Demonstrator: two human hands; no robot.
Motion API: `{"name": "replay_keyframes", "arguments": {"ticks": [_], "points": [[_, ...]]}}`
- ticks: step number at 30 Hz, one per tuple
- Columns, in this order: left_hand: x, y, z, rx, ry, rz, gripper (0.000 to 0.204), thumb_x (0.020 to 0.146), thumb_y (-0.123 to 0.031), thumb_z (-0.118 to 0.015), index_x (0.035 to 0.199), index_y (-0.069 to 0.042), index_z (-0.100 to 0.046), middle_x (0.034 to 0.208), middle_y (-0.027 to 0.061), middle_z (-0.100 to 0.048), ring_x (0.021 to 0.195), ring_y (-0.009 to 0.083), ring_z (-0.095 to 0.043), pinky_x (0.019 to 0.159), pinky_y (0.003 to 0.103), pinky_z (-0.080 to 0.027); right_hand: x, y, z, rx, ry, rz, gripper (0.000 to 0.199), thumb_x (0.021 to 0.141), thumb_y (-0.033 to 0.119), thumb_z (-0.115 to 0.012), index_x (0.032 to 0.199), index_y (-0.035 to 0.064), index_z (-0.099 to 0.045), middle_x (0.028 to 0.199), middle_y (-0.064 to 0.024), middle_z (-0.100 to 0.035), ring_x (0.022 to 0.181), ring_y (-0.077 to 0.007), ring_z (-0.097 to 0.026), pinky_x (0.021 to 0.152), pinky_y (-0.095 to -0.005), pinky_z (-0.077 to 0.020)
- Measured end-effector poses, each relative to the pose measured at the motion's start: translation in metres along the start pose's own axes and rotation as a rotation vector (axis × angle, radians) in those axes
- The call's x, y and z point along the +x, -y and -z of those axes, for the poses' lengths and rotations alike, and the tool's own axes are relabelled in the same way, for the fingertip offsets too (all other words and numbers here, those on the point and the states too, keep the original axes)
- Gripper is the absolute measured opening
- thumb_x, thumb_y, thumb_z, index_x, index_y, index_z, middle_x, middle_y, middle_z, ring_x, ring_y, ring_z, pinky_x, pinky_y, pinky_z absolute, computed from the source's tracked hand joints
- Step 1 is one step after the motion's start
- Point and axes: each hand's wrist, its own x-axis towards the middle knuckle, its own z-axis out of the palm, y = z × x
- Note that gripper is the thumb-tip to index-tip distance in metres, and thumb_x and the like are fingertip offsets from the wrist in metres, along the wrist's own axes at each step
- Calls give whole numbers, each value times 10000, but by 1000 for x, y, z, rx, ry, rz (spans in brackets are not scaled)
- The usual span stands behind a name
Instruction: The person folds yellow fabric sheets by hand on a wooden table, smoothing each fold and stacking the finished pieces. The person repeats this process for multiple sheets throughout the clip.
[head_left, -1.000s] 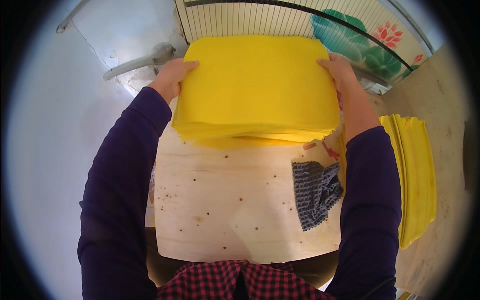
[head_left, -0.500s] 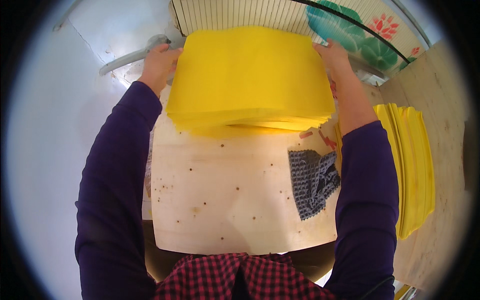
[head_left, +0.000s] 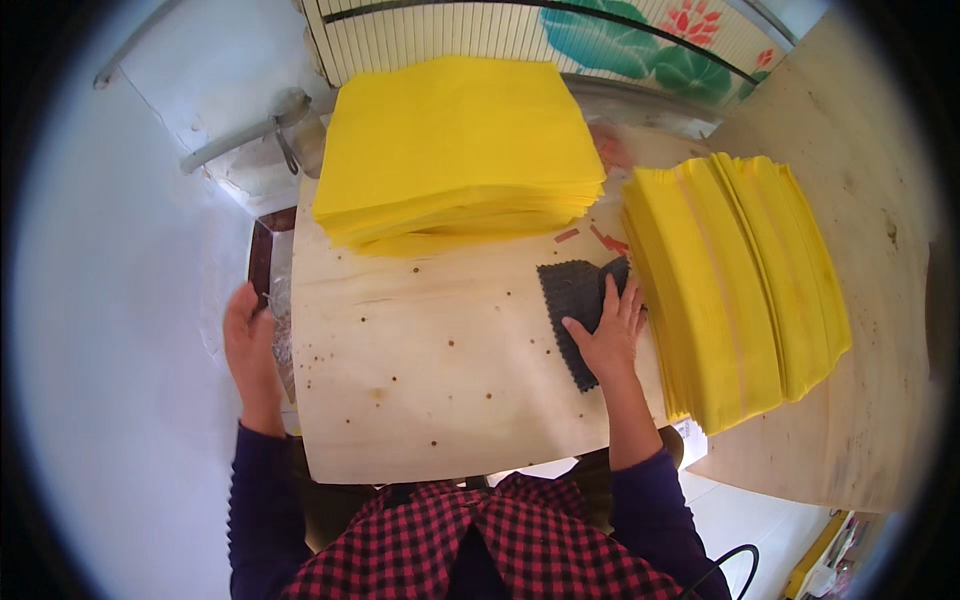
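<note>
In the head view, the right hand (head_left: 603,338) lay flat, fingers spread, on the dark textured cloth (head_left: 578,300), which sat on the wooden table (head_left: 430,380) just left of the fanned yellow stack (head_left: 735,285). The left hand (head_left: 250,350) rested open at the table's left edge, pinching nothing. The squared yellow pile (head_left: 460,150) sat beyond the cloth, well apart from both hands. A careless sweep of the cloth rightward could probably have nudged the fanned stack's edge out of line.

Dark purple long sleeves cover both forearms down to the wrists; a red-and-black checked garment lies below the bare hands.
</note>
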Motion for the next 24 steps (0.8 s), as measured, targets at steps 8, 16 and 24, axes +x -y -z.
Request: {"name": "replay_keyframes", "arguments": {"ticks": [8, 16, 24], "points": [[-99, 38, 8, -93, 34, 78, 414, 877, 23, -541, 1285, 7, -472, 1309, 111, -504, 1179, 199, -500, 969, 305, -413, -18, -15, -19, 301, 80, 93, 309, 892, 159, -591, 1166, 18, -571, 1168, -211, -586, 1145, -352, -514, 963, -427, -396], [-171, -16, -36, -264, 530, 271, 612, 864, -56, -620, 1410, -51, -343, 1395, 100, -416, 1280, 214, -405, 1027, 341, -366, -68, 85, 15, 826, 307, 97, 209, 947, 227, -518, 968, 25, -568, 730, -174, -573, 634, -313, -536, 620, -361, -460], [-175, -17, -40, -467, 305, 295, 463, 888, 30, -505, 1341, -10, -417, 1264, 105, -523, 1157, 168, -498, 988, 279, -397, -111, 158, 40, 1437, 850, 120, 381, 1008, 329, -427, 1144, 2, -570, 1071, -70, -586, 1028, -137, -514, 917, -264, -401]]}}
